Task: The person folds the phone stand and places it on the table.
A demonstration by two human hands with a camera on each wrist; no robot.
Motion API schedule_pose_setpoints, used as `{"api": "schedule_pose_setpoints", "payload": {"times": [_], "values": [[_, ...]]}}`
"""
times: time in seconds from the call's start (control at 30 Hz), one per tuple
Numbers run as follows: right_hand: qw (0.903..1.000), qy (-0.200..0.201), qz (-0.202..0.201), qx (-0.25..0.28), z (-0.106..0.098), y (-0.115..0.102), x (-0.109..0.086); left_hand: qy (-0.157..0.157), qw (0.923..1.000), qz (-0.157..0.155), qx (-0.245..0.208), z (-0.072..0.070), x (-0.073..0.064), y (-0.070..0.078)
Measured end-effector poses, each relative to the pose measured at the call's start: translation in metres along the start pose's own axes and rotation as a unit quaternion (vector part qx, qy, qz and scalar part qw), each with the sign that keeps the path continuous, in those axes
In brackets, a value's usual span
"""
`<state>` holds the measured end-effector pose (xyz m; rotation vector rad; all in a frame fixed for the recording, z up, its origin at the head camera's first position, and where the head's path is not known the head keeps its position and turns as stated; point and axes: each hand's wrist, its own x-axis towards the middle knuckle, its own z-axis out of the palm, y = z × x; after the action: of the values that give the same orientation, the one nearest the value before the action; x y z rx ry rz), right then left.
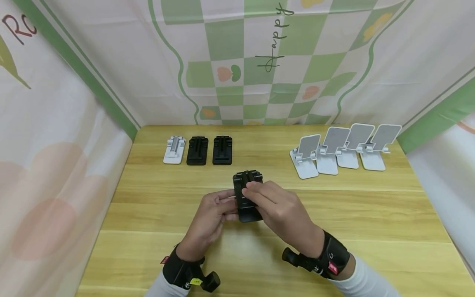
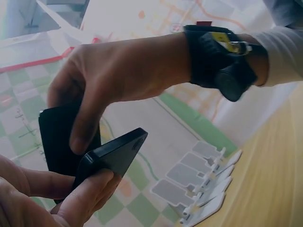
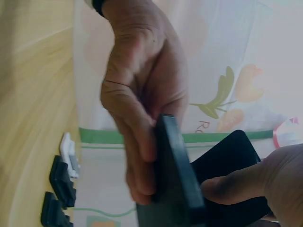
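Observation:
A black folding phone stand (image 1: 249, 208) is held between both hands over the middle of the table. My left hand (image 1: 215, 210) grips its base panel (image 2: 116, 158) from the left side, fingers along the edge. With thumb and fingers, my right hand (image 1: 280, 208) pinches the other panel (image 3: 232, 175). In the wrist views the two panels stand apart at an angle; from the head view the stand looks nearly flat, its hinge end pointing away. The right hand covers part of its face there.
Toward the back left lie a white folded stand (image 1: 173, 150) and two black folded stands, one (image 1: 197, 151) beside the other (image 1: 222, 151). Several white unfolded stands (image 1: 335, 144) stand close together at the back right of the wooden table (image 1: 167, 222). A checked curtain (image 1: 226, 49) hangs behind.

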<state>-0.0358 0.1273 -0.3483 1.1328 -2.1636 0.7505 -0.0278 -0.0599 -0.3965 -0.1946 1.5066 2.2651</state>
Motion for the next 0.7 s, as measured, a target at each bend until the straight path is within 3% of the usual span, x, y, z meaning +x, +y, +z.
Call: {"api": "schedule_pose_setpoints", "payload": {"times": [0.3, 0.43, 0.5, 0.6, 0.67, 0.7], "values": [[0.9988, 0.024, -0.02, -0.039, 0.007, -0.002, -0.007, 0.005, 0.9999, -0.007, -0.015, 0.0, 0.0, 0.002], [0.9999, -0.007, 0.011, -0.008, 0.006, -0.001, -0.007, 0.006, 0.9999, 0.0, -0.012, -0.001, 0.001, 0.001], [0.9977, -0.039, 0.048, 0.029, 0.002, 0.0, -0.008, 0.011, 0.9999, 0.004, -0.011, -0.001, 0.0, 0.002], [0.9846, -0.079, 0.132, 0.083, -0.008, 0.002, -0.008, 0.022, 0.9997, 0.007, -0.008, -0.001, 0.0, 0.004], [0.9664, -0.089, 0.219, 0.101, -0.014, 0.004, -0.009, 0.034, 0.9994, 0.005, -0.007, -0.002, -0.001, 0.007], [0.9527, -0.09, 0.266, 0.117, -0.017, 0.006, -0.009, 0.038, 0.9993, 0.004, -0.006, -0.002, -0.001, 0.007]]}}
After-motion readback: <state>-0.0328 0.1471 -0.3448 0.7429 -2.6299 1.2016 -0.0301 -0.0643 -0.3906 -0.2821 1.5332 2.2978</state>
